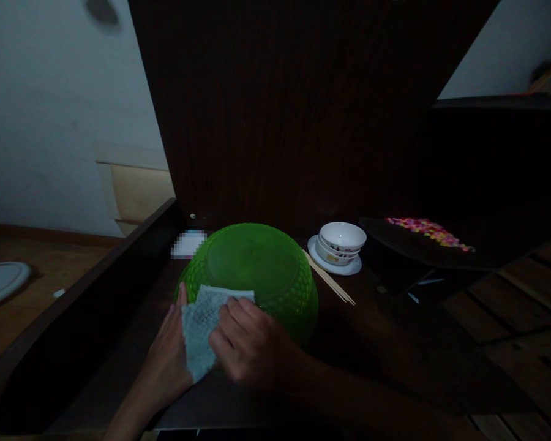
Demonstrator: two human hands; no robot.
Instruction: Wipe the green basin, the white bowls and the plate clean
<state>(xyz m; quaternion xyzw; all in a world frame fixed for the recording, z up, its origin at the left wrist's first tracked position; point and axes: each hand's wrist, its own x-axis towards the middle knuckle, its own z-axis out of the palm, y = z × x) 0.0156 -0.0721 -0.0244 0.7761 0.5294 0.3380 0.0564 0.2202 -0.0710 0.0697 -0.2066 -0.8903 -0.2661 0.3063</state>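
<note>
Nearest of all, here's the left hand (169,349), at eight o'clock on the green basin (252,251), fingers stretched long and only slightly bent, laid against the basin's side by the rim; the thumb is tucked out of sight, so whether it pinches anything, I can't tell. And over at six o'clock, the right hand (252,340)! Fingers curled well in, nearly a fist, a firm hold on the pale blue-green cloth (206,312), which spreads out toward seven o'clock, flat on the basin's near side and hanging down beside the left hand.

The basin itself sits mid-scene, bottom up, its textured wall sloping down to the rim on the dark wooden surface (119,367); whatever may be under it is hidden. Swing to three o'clock: wooden chopsticks (333,282), lying slantwise just beside the basin. A touch further, between two and three, a stack of white bowls (340,245), nested upright on a white plate (316,246), the top one showing its white inside, patterns on the outer walls. At ten o'clock, close behind the basin, a small blurred-out white item (188,245). And standing tall at twelve, the dark wooden panel (280,110), backing the whole scene.
</note>
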